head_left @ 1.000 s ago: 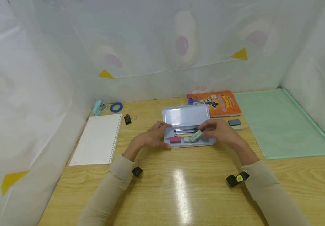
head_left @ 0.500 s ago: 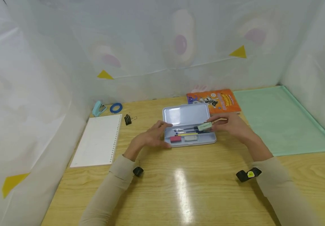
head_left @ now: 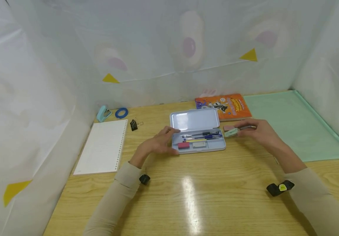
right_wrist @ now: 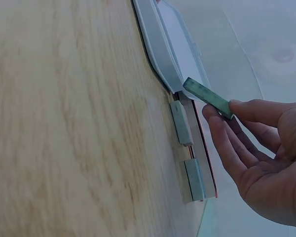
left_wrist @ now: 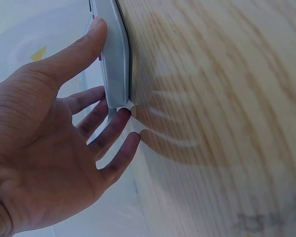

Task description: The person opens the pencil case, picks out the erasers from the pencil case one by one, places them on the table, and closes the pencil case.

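Note:
A pale blue pencil case (head_left: pixel 194 119) lies open on the table. It holds several pens (head_left: pixel 201 135), a yellow pencil (head_left: pixel 195 140), a pink eraser (head_left: pixel 183 145) and a whitish eraser (head_left: pixel 199 144). My left hand (head_left: pixel 159 143) grips the case's left end, thumb (left_wrist: pixel 93 42) against the front wall and fingers around the end. Just right of the case, my right hand (head_left: pixel 259 132) pinches a green eraser (right_wrist: pixel 208 97) between thumb and fingers, above the table. Below it, two block-shaped erasers, one (right_wrist: pixel 181 122) nearer the case and another (right_wrist: pixel 195 178) farther off, lie on the wood.
An orange book (head_left: pixel 235 109) lies behind the case. A green translucent folder (head_left: pixel 302 124) lies to the right. At the left are a white notebook sheet (head_left: pixel 101 147), a turquoise stapler-like tool (head_left: pixel 102 113), blue tape (head_left: pixel 121 113) and a black binder clip (head_left: pixel 134 125).
My right hand has lifted the green eraser out of the pencil case and carried it right, past the case's end. The left hand has stayed at the case's left end.

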The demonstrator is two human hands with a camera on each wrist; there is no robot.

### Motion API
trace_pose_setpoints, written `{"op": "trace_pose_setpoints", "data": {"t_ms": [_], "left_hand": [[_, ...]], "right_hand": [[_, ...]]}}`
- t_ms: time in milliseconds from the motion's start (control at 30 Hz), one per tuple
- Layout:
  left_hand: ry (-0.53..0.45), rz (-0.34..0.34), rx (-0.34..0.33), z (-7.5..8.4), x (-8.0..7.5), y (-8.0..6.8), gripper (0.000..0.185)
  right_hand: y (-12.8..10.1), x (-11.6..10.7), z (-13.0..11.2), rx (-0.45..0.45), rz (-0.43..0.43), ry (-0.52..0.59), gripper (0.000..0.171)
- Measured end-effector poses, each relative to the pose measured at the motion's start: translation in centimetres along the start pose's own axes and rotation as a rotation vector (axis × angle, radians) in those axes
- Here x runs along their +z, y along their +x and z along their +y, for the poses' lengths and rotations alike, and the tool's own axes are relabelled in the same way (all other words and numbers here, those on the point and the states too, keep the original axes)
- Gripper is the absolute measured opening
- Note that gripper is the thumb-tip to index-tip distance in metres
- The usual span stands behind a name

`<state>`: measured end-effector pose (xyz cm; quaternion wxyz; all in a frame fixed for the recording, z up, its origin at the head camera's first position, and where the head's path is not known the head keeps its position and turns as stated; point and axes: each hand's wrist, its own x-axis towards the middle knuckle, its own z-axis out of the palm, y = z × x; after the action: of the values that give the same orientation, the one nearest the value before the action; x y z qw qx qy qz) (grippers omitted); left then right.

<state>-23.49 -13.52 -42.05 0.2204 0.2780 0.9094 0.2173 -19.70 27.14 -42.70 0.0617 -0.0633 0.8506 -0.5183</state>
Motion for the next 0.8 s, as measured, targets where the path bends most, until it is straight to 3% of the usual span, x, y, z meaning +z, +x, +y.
{"op": "trace_pose_setpoints", "data": {"t_ms": [400,800], "left_hand": [[0.014,-0.001,-0.014,0.0,0.0,0.0,0.087],[0.032,-0.003,-0.017,0.1,0.0,0.2,0.088]], "right_hand": [[-0.5,0.0,0.8,0.042,-0.058,-0.004,0.043],[-1.1,-1.4,1.3,0.072,-0.057,-0.119,0.043]]}}
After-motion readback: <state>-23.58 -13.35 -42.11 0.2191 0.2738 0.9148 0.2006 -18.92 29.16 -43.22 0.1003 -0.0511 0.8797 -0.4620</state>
